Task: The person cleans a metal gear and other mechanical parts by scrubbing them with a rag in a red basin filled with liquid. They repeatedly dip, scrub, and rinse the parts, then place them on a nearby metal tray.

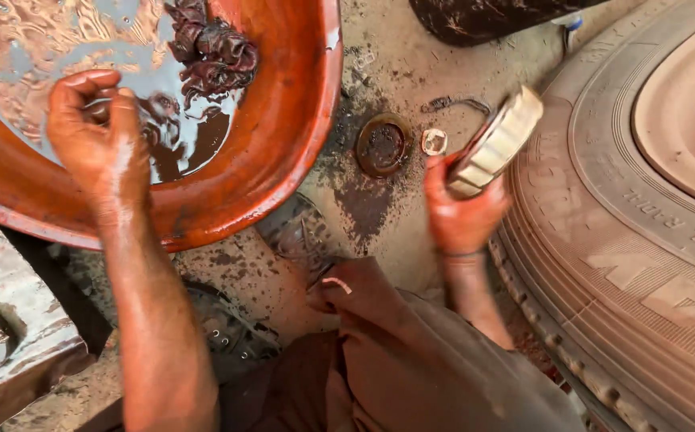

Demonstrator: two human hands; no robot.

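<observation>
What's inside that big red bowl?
The red bowl holds dark, shiny liquid and a soaked dark rag at the far side. The left hand dips into it. The liquid is murky, so whatever lies at the bottom is hidden.

Two hands are showing: the left hand (pixel 95 132) and the right hand (pixel 461 210). One orange basin (pixel 279 152) is sitting on the ground, one dark rag (pixel 213 50) is soaking in it, and one bearing ring (pixel 495 142) is being held. One tyre (pixel 627 240) is lying alongside. Two small round parts are resting on the dirt (one rusty cap (pixel 383 145), one pale washer (pixel 434 142)).
</observation>
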